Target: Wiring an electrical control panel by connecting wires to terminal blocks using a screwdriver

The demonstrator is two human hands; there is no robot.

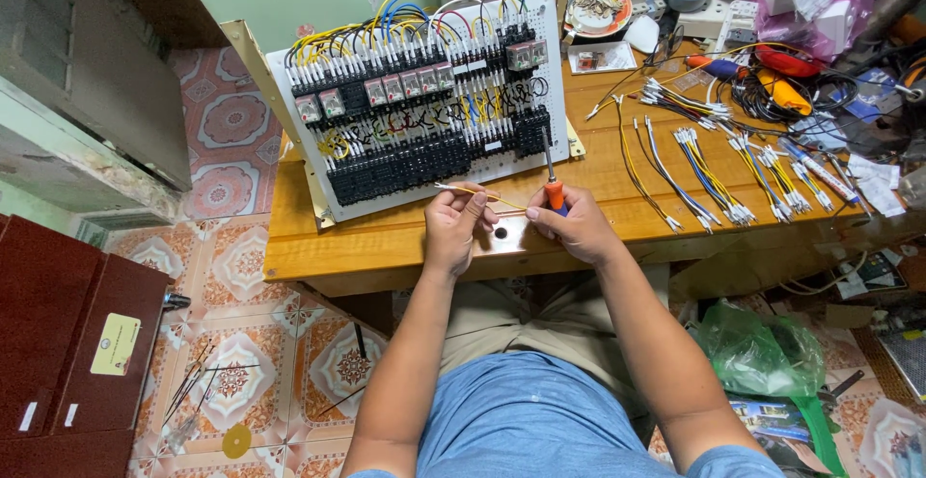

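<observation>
The person sits at a wooden table [386,246] and looks down at both hands. The left hand [453,222] is closed in a pinch on a thin yellow wire [475,193], which runs from its fingers across to the right hand. The right hand [576,225] is closed around a screwdriver with an orange handle [554,193]; the metal shaft points up toward the lower edge of a white control panel [424,87] (the tip seems to be just at the black terminal blocks, but it is too small to tell if it touches). The same right hand also appears to hold the other end of the yellow wire.

The panel lies tilted on the table, just in front of the hands, and carries rows of relays and many yellow, blue, red and black wires. To the right, well apart from the hands, bundles of cut wires with white ends [714,164] lie spread on the table. A green plastic bag [757,348] sits on the tiled floor beside the person's right arm.
</observation>
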